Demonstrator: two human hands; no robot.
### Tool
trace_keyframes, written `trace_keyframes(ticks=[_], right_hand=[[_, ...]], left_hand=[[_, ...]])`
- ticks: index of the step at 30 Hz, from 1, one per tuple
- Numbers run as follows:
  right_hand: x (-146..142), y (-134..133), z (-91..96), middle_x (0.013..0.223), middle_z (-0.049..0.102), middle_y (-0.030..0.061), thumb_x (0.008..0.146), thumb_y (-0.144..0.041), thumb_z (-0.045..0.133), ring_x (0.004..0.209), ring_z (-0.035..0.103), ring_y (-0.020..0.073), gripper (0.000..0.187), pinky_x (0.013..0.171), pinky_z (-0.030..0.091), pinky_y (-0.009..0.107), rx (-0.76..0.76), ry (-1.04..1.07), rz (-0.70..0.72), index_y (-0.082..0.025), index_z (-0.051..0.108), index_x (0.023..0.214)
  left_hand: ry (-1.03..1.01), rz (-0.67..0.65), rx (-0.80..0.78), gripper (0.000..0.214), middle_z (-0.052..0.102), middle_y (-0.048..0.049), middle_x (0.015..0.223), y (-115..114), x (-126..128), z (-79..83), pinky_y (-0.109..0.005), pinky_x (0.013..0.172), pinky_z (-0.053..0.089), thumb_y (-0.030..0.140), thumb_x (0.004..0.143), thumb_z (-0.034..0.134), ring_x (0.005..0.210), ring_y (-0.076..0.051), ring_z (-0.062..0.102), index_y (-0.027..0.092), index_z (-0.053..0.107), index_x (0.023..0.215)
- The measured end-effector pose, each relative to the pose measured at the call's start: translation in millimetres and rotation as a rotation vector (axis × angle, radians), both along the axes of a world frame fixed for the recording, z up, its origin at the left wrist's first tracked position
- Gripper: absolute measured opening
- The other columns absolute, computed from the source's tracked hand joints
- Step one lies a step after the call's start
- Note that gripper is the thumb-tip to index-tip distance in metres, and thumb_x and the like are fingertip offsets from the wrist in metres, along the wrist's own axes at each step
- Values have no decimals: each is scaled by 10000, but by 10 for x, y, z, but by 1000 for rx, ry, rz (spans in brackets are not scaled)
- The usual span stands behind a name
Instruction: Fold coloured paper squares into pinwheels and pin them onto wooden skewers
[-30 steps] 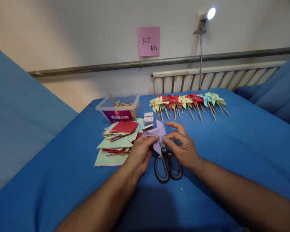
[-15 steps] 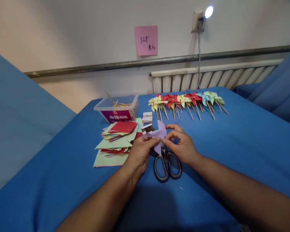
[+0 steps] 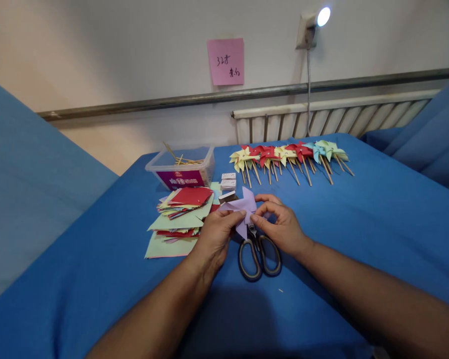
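Observation:
Between my two hands is a purple paper pinwheel, its blades folded in toward the centre. My left hand pinches it from the left, thumb on the front near the middle. From the right, my right hand grips it near the centre between thumb and fingers. Whether a pin is in those fingers I cannot tell. Black-handled scissors lie on the table just below the pinwheel, their blades partly hidden by it. Behind my left hand is a small open box, partly covered.
Stacked coloured paper lies left, in front of a clear plastic tub holding wooden sticks. Two small white boxes sit beside it. A row of finished pinwheels lies at the back of the blue-covered table.
Both hands stay in nearly the same place on the purple pinwheel. The paper has shifted and tilted slightly to the left.

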State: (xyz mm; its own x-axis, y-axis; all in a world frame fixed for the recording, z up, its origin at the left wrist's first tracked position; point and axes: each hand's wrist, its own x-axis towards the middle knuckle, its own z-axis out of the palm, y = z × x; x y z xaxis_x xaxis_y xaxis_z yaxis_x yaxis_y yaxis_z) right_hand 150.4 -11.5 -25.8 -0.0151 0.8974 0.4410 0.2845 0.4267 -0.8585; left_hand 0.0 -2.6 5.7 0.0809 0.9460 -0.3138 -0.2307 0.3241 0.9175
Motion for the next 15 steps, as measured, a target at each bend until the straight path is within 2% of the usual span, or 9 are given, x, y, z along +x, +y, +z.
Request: trace_keyframes(ticks=[3,15], right_hand=[[2,-2,1,1049,627,74,759,-233,639,1069,562,224,96,884,428,376,3,6,-11,-202,629,669],[-13,6,-4,998,644,61,743,-227,627,1007,587,212,103,876,429,369,-38,47,-25,-206,620,642]], left_hand=[[-11,-9,20,138,639,-44,613,12,-14,-10,-232,554,431,185,573,756,544,-118,559,99,677,647],[-60,-19,0,194,658,-48,633,-15,3,14,-232,570,445,198,551,796,556,-120,573,100,694,684]])
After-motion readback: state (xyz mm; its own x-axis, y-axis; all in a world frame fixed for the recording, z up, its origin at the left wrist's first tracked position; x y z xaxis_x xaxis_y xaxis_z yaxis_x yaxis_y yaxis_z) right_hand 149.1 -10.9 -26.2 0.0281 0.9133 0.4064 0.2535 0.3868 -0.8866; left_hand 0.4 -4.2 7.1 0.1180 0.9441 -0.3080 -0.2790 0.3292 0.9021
